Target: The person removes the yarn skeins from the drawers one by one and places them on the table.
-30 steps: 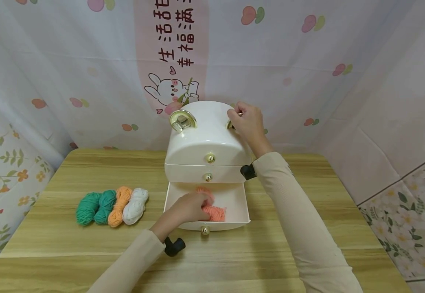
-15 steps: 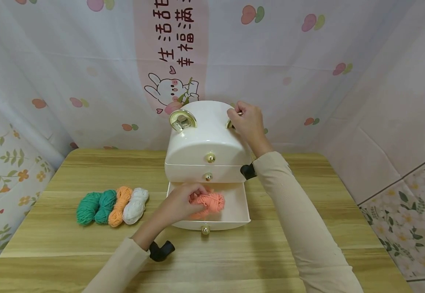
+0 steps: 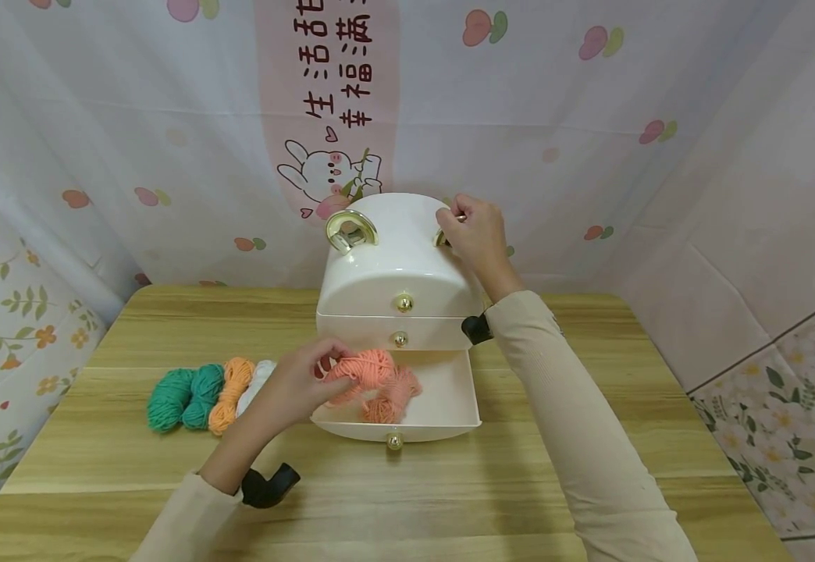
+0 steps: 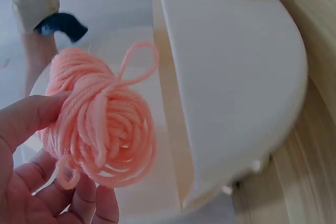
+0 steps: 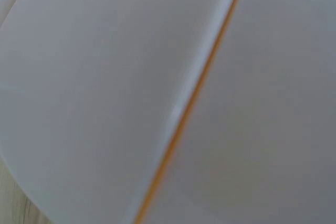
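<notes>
My left hand (image 3: 298, 386) pinches a salmon-pink skein of yarn (image 3: 368, 367) over the left side of the pulled-out bottom drawer (image 3: 450, 390). In the left wrist view the thumb lies along one side of this skein (image 4: 105, 124), with fingers below it and a loop sticking up. A second salmon-pink skein (image 3: 391, 400) shows in the drawer, partly behind the held one. My right hand (image 3: 478, 238), fingers curled, grips the right gold handle on top of the white drawer box (image 3: 400, 257); the hand mostly hides that handle. The right wrist view shows only the box's white surface (image 5: 94, 98).
Left of the box, two green skeins (image 3: 170, 400), an orange skein (image 3: 232, 394) and a white skein (image 3: 258, 380), partly hidden by my left hand, lie in a row on the wooden table (image 3: 407, 507). A printed curtain (image 3: 520, 140) hangs behind.
My left hand has lifted a salmon-pink skein and moved left with it towards the drawer's left edge. The right hand has stayed on the handle.
</notes>
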`<state>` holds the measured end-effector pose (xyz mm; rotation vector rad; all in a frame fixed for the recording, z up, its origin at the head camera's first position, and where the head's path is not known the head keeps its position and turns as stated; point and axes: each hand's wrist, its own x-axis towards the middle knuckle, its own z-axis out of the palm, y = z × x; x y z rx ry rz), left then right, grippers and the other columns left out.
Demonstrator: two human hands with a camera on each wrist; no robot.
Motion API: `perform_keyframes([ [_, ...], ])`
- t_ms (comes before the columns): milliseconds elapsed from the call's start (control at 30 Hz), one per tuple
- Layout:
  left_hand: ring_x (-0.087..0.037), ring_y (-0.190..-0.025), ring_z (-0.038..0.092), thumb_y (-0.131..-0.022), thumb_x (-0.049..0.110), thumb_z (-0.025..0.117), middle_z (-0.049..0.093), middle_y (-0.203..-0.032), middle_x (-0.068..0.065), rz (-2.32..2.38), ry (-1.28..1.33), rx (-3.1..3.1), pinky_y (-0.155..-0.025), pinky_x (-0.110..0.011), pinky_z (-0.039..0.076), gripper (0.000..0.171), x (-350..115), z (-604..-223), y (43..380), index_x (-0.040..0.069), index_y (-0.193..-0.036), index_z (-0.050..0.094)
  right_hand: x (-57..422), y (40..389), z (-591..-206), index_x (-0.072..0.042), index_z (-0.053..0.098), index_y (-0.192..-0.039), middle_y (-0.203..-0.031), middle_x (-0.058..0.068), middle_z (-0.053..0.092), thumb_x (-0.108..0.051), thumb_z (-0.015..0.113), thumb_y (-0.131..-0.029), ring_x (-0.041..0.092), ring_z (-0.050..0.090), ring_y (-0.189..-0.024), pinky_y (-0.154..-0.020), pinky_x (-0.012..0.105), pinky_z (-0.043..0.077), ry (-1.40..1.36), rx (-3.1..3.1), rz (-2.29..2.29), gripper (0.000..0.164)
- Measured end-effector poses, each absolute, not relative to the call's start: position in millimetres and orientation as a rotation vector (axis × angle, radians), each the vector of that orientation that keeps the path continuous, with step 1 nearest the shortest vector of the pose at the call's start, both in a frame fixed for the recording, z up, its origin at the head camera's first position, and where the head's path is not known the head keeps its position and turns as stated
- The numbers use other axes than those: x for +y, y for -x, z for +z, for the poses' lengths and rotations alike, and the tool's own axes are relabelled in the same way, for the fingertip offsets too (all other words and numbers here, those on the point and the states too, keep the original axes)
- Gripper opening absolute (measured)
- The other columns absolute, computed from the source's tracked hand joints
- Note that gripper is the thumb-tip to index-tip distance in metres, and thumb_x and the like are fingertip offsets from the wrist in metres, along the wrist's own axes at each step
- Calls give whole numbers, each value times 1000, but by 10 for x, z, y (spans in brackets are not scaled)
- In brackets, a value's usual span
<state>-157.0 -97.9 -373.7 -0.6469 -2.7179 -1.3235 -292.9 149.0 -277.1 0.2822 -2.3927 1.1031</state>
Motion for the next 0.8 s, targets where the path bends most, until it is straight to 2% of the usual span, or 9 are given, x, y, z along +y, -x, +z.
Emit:
perform_keyframes([
  [367, -14, -75, 51, -84, 23, 69, 61, -91, -4, -1226, 331, -2764, -64, -23, 46, 29, -1583, -3680, 1530, 9, -107, 60, 1495, 2927, -2777, -13, 38, -55, -48, -4, 33, -13, 51, -80, 12, 30, -48, -49, 24, 23, -275, -2382, 1123, 28],
  [600, 4, -70, 47, -85, 22, 68, 62, -98, -13, -1098, 200, -2692, -60, -17, 44, 32, -2032, -3704, 1504, 3, -109, 58, 1501, 2925, -2776, -13, 38, -55, -47, -4, 33, -13, 50, -80, 9, 28, -44, -47, 23, 22, -275, -2390, 1152, 28],
  [800, 15, -67, 40, -86, 28, 66, 62, -95, -18, -960, 38, -2697, -54, -20, 41, 38, -2385, -3761, 1477, 0, -111, 57, 1494, 2922, -2774, -13, 39, -55, -47, -5, 33, -13, 50, -80, 9, 29, -45, -47, 23, 23, -289, -2382, 1163, 28],
])
